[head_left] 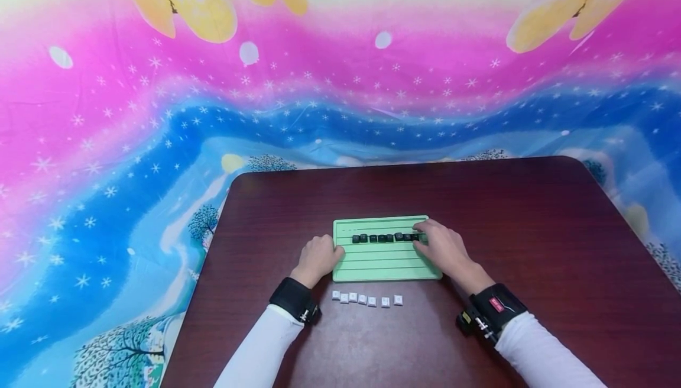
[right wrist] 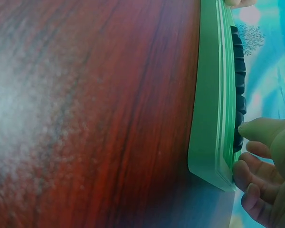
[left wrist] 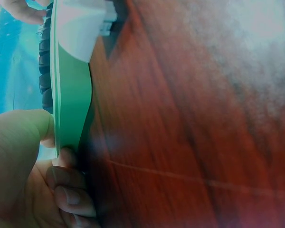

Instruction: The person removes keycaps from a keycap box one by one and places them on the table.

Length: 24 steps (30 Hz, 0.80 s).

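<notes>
In the head view, a green grooved board (head_left: 387,267) lies on the dark red wooden table (head_left: 511,204), carrying a row of black keycaps (head_left: 381,238). Seven white keycaps (head_left: 363,299) lie just in front of it, between the forearms, their markings too small to read. The left hand (head_left: 317,256) grips the board's left edge; the right hand (head_left: 446,251) is at the row's right end, partly hiding it. Behind the table hangs a snowflake-printed cloth (head_left: 372,92), its yellow-legged figures (head_left: 204,9) cut off at the top.

In the left wrist view, the thumb lies on the rim, the other fingers bent about the board's end. A washed-out pale shape (left wrist: 78,28), hard to identify, blocks part of its side.

In the right wrist view, the bent thumb touches a black keycap; the forefinger is partly hidden, so I cannot tell whether they pinch it. The other hand is mostly out of frame.
</notes>
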Each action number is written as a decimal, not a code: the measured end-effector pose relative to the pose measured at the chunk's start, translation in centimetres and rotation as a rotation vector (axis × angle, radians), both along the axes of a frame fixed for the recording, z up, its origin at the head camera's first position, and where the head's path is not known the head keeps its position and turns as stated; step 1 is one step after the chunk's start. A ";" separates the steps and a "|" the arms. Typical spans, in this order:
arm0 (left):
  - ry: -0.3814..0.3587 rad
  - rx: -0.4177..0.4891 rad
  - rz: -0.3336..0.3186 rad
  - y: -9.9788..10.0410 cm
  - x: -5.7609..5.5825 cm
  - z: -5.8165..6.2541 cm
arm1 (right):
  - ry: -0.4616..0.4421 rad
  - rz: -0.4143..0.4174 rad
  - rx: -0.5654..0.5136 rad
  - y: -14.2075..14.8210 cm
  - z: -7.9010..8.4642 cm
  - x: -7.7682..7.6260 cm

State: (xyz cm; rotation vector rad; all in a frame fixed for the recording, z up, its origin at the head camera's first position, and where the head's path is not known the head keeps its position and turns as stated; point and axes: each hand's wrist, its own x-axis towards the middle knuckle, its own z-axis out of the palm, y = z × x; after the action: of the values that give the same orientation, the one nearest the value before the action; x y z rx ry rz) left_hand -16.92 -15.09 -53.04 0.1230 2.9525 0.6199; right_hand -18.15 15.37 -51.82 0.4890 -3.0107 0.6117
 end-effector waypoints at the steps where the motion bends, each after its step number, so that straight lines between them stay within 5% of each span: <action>1: -0.001 0.002 0.001 0.0 0.0 0.0 | -0.003 0.001 0.006 0.0 0.0 0.0; 14: 0.004 0.005 0.002 0.0 0.0 0.2 | -0.012 0.020 0.084 -0.3 -0.1 -0.6; 24: -0.002 0.001 0.001 0.0 0.0 0.2 | 0.000 0.009 0.031 -0.2 0.5 -0.3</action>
State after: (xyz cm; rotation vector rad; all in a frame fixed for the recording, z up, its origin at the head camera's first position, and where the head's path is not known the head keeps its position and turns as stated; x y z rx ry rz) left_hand -16.91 -15.06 -52.82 0.1203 2.9501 0.6214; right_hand -18.42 15.14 -51.29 0.5046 -3.0237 0.5655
